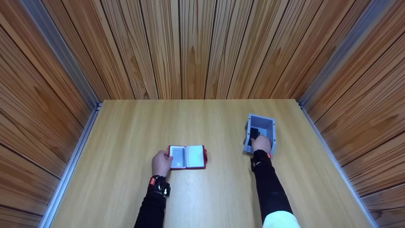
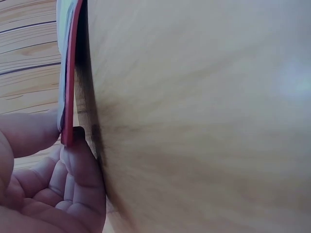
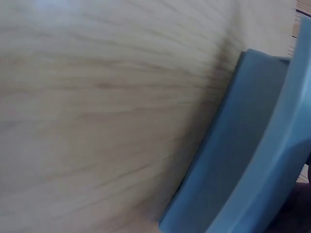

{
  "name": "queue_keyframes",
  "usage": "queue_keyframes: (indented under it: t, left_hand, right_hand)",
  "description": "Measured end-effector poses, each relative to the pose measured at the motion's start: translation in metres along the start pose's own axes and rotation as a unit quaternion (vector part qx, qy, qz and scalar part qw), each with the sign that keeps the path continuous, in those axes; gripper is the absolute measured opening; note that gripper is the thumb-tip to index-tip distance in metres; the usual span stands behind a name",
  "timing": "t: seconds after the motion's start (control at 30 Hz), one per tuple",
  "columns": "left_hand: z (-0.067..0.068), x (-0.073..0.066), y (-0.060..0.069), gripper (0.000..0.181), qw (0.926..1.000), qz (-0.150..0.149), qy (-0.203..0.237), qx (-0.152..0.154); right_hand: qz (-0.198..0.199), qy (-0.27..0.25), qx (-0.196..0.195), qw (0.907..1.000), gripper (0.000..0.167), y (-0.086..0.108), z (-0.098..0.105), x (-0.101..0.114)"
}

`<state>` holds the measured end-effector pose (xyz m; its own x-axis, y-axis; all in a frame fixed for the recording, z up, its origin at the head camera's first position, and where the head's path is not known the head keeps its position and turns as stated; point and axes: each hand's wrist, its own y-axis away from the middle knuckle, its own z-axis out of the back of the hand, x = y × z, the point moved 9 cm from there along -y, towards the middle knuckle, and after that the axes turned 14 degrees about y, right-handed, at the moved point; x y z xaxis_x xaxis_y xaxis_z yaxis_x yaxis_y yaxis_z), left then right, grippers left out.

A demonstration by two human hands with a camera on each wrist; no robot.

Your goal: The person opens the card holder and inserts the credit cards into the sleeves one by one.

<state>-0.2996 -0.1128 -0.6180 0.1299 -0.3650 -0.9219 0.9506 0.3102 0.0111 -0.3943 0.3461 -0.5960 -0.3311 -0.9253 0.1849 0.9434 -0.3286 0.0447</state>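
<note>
A small red-covered case (image 1: 195,156) lies open like a book on the table, showing two pale inner panels, the left one bluish and apparently recessed. My left hand (image 1: 161,163) pinches its left edge between thumb and fingers; in the left wrist view the red cover (image 2: 69,77) is lifted slightly at that edge. To the right, my right hand (image 1: 262,144) reaches down into a blue-grey bin (image 1: 271,126). Beside its fingers in the bin is a black object (image 1: 254,132). The right fingertips are hidden, and the right wrist view shows mostly the bin's outer wall (image 3: 238,141).
The pale wooden table (image 1: 215,123) is bordered by metal rails (image 1: 71,155) along both sides. Wooden plank walls (image 1: 193,50) stand at the back, left and right. The bin's raised walls surround the right hand.
</note>
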Motion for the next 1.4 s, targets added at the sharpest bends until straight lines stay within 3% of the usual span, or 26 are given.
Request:
queue_keyframes:
  t: [0.17,0.4,0.67,0.9,1.17,1.4]
  left_hand:
    - [0.001,-0.002,0.000,0.014,0.9999,-0.013,-0.008,-0.002]
    - [-0.001,0.002,0.000,0.014,0.9998,0.015,0.003,0.010]
    - [-0.001,0.000,0.000,0.015,0.9999,0.010,0.003,0.006]
    - [-0.002,0.003,-0.001,0.014,0.9995,0.029,0.001,0.013]
    - [0.002,-0.002,0.001,0.014,0.9998,-0.017,-0.003,-0.002]
    - [0.001,-0.003,0.002,0.015,0.9999,-0.009,-0.007,0.002]
  right_hand:
    - [-0.017,-0.006,-0.009,0.9998,0.042,0.000,-0.001,-0.002]
    - [-0.036,-0.006,0.003,0.9993,0.042,0.001,-0.002,-0.003]
    - [-0.042,0.005,0.000,0.9991,0.043,-0.001,-0.001,-0.002]
    - [-0.057,0.002,0.017,0.9982,0.040,-0.003,-0.004,-0.004]
    - [-0.073,0.007,0.031,0.9968,0.042,-0.006,-0.011,-0.006]
    - [-0.083,0.010,0.055,0.9950,0.037,-0.008,-0.014,-0.008]
